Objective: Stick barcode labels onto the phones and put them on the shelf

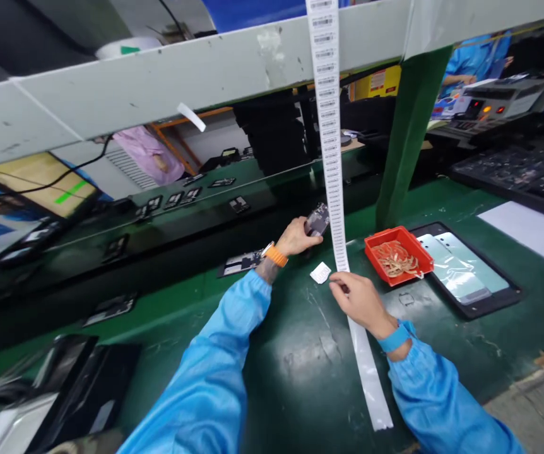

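Bands (pixel 395 258) in red bin (pixel 422 252), 2 pale panels (pixel 461 268) on black tray (pixel 495 302), left grip (pixel 296 239) holding phone part (pixel 318 219), right grip (pixel 360 299) unclear

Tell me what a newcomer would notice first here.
Probably the long white label strip, running from the top of the picture down under the right hand to the green bench. Next, the red tray of tan bands, right of the strip. Then the orange watch strap on the left wrist, whose hand holds a dark phone part.
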Demonstrator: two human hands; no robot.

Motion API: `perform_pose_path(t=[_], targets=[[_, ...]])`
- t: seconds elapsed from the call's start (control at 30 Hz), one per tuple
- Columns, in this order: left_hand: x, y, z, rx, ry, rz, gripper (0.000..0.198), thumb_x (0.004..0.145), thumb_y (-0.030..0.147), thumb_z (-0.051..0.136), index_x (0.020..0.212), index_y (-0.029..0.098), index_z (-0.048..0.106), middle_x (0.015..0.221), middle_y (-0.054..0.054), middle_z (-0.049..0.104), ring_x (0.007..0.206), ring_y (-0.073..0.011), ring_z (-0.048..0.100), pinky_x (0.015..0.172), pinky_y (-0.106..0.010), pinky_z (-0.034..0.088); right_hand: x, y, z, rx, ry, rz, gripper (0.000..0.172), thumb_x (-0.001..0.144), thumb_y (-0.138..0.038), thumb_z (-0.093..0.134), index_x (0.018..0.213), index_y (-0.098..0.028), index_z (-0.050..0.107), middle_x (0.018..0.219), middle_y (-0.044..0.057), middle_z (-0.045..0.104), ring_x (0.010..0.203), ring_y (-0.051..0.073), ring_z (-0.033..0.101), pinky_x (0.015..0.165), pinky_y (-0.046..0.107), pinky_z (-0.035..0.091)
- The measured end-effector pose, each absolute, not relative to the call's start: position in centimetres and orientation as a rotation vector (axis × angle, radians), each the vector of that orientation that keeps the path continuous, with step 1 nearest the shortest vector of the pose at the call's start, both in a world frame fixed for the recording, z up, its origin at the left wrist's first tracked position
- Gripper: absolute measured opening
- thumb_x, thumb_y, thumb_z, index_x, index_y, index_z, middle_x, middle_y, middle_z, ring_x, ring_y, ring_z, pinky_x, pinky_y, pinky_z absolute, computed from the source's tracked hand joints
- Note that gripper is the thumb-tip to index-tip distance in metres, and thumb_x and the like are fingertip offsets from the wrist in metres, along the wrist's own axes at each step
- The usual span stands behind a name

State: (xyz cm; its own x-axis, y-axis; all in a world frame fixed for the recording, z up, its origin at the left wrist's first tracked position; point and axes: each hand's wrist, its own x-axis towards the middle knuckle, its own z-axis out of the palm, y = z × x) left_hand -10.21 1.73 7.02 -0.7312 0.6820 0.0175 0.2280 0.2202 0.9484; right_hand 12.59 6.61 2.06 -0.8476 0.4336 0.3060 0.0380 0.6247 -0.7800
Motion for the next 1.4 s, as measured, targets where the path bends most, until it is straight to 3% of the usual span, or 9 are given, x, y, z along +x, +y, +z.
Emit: perform_pose_path(t=[0.07, 0.17, 0.3, 0.4, 0.6, 0.87, 1.0, 1.17, 1.4], targets=[[-7.0, -3.0, 6.1, 1.091, 2.185, 1.291, 0.054, 0.060, 0.026, 0.092, 0.107, 0.016, 0.066, 0.092, -0.004, 0.065, 0.087, -0.0226, 0.062, 0.082, -0.031, 0.050, 12.4, 5.8, 1.7, -0.406, -2.213, 1.350, 0.028, 0.093, -0.034, 0.057, 0.117, -0.020, 0.061, 0.093, 0.007, 0.074, 0.079, 0.020, 0.069, 0.072, 0.033, 0.054], [-1.2, -7.7, 4.6, 1.155, 2.318, 1.299, 0.075, 0.064, 0.032, 0.088, 0.130, 0.017, 0.056, 0.117, -0.011, 0.065, 0.106, -0.0304, 0.062, 0.098, -0.040, 0.046, 11.9, 4.3, 0.7, -0.372, -2.024, 1.697, 0.054, 0.089, -0.039, 0.062, 0.137, -0.021, 0.045, 0.115, 0.010, 0.071, 0.090, 0.021, 0.070, 0.075, 0.034, 0.057], [2.0, -10.0, 3.4, 1.081, 2.110, 1.443, 0.076, 0.067, 0.030, 0.085, 0.134, 0.017, 0.052, 0.132, -0.015, 0.059, 0.122, -0.0346, 0.057, 0.108, -0.044, 0.043, 11.1, 3.3, -0.7, -0.457, -1.961, 1.733, 0.044, 0.085, -0.031, 0.062, 0.127, -0.021, 0.053, 0.121, 0.008, 0.070, 0.107, 0.023, 0.067, 0.096, 0.039, 0.054], [1.2, -11.2, 2.7, 0.995, 1.641, 1.495, 0.075, 0.072, 0.025, 0.079, 0.139, 0.021, 0.044, 0.129, -0.013, 0.059, 0.111, -0.0281, 0.064, 0.094, -0.041, 0.053, 10.8, 3.3, -0.9, -0.537, -1.897, 1.796, 0.034, 0.084, -0.037, 0.062, 0.113, -0.019, 0.060, 0.111, 0.008, 0.072, 0.100, 0.023, 0.068, 0.091, 0.039, 0.055], [0.8, -11.8, 0.6, 0.783, 1.429, 1.662, 0.054, 0.066, 0.008, 0.065, 0.117, 0.019, 0.049, 0.108, -0.007, 0.065, 0.083, -0.0166, 0.068, 0.073, -0.029, 0.056, 10.8, 2.7, -0.9, -0.614, -1.999, 1.638, 0.034, 0.089, -0.050, 0.058, 0.099, -0.018, 0.064, 0.091, 0.005, 0.073, 0.079, 0.020, 0.066, 0.071, 0.032, 0.054], [0.9, -11.4, 0.3, 0.778, 1.443, 1.716, 0.051, 0.064, 0.003, 0.061, 0.111, 0.019, 0.051, 0.102, -0.004, 0.067, 0.083, -0.0150, 0.066, 0.072, -0.025, 0.053, 11.0, 2.6, -0.9, -0.630, -1.981, 1.647, 0.033, 0.089, -0.051, 0.061, 0.094, -0.018, 0.063, 0.083, 0.002, 0.070, 0.073, 0.018, 0.063, 0.069, 0.030, 0.052], [1.0, -11.4, 0.6, 0.741, 1.415, 1.723, 0.042, 0.068, 0.007, 0.067, 0.106, 0.018, 0.054, 0.097, -0.003, 0.068, 0.084, -0.0161, 0.066, 0.074, -0.026, 0.053, 10.9, 2.3, -0.6, -0.606, -1.942, 1.775, 0.032, 0.088, -0.049, 0.064, 0.097, -0.019, 0.063, 0.089, 0.003, 0.072, 0.077, 0.019, 0.066, 0.071, 0.031, 0.054], [1.9, -10.9, 0.4, 0.508, 1.266, 1.867, 0.042, 0.070, 0.027, 0.081, 0.106, 0.015, 0.065, 0.097, -0.005, 0.072, 0.085, -0.0174, 0.066, 0.081, -0.030, 0.053, 11.2, 2.1, 0.0, -0.474, -1.980, 1.907, 0.036, 0.089, -0.051, 0.062, 0.108, -0.020, 0.064, 0.097, 0.004, 0.073, 0.084, 0.020, 0.069, 0.076, 0.033, 0.056], [1.2, -10.7, 0.9, 0.137, 1.209, 2.026, 0.039, 0.063, 0.025, 0.078, 0.098, 0.014, 0.066, 0.089, -0.004, 0.073, 0.074, -0.0172, 0.065, 0.072, -0.030, 0.052, 11.6, 2.9, 0.3, -0.338, -2.129, 1.928, 0.047, 0.082, -0.045, 0.068, 0.121, -0.021, 0.057, 0.083, -0.001, 0.065, 0.068, 0.015, 0.062, 0.062, 0.029, 0.052]])
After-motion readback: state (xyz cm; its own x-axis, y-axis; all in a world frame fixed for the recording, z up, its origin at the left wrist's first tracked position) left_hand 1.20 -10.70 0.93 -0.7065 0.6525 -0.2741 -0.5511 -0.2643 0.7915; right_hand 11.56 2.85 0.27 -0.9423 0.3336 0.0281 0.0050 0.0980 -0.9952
